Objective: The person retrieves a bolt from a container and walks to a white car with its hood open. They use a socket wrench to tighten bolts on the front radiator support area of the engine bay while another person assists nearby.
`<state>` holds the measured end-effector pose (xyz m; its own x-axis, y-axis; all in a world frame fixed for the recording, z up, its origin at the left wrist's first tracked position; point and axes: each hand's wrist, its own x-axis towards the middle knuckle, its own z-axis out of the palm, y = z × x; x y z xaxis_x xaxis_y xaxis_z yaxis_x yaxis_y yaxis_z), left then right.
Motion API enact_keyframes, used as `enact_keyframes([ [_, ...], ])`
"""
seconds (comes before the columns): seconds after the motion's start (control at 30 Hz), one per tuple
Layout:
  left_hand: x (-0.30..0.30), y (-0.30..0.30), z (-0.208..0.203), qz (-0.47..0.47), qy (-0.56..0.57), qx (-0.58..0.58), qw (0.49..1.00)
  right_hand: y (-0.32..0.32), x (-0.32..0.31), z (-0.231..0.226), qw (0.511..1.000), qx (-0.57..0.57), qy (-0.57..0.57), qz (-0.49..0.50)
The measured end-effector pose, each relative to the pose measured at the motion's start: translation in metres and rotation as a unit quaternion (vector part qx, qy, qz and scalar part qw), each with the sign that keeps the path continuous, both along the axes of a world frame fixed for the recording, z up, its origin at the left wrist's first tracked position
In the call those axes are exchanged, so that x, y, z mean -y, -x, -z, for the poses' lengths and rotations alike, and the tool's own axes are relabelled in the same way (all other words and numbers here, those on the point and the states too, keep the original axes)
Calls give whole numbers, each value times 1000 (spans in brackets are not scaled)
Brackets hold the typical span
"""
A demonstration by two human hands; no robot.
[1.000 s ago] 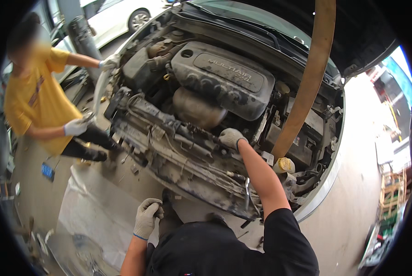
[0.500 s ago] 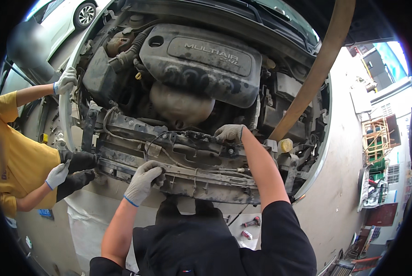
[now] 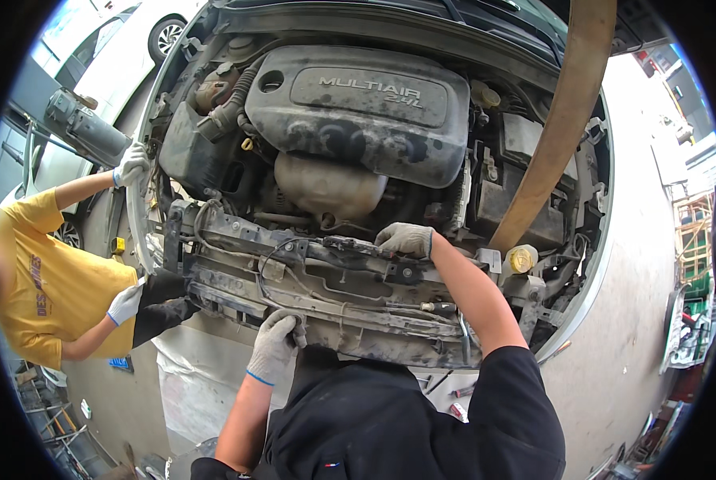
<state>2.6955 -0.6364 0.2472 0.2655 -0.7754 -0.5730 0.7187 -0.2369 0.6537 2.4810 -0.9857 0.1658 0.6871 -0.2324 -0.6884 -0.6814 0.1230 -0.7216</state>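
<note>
My left hand point(image 3: 276, 346), in a grey-white knit glove, is closed at the front edge of the dirty bumper beam point(image 3: 366, 330). Its fingers curl inward, and a dark patch shows at them; whether that is an object or grime I cannot make out. Farther right, my gloved right hand point(image 3: 406, 238) rests on the upper radiator support point(image 3: 294, 248), beside the black hood latch point(image 3: 346, 242). Those fingers bend down over the latch area, and what they grip is hidden. A screwdriver point(image 3: 438, 307) with a dark handle lies on the lower beam below my right wrist.
Behind the support sits the engine cover point(image 3: 358, 104). A brown strap-like bar point(image 3: 554, 136) slants down at right, near a yellow cap point(image 3: 522, 258). At left, a co-worker in a yellow shirt point(image 3: 70, 280) holds a pale curved strip point(image 3: 136, 216) with gloved hands.
The view has shifted, so the car appears farther right. My left hand stays curled by the beam, and my right hand stays at the latch. The co-worker's lower hand has moved up toward the strip.
</note>
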Motion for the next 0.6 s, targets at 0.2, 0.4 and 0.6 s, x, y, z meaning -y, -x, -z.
enact_keyframes([
  [0.2,44,-18,-12,47,-21,31,998,-5,-3,-28,999,-31,28,-14],
  [0.4,63,-40,-14,45,1,37,998,-3,1,-30,997,-71,-27,10],
  [0.6,78,-52,-12,25,-8,73,997,-5,0,-31,998,-54,-44,7],
])
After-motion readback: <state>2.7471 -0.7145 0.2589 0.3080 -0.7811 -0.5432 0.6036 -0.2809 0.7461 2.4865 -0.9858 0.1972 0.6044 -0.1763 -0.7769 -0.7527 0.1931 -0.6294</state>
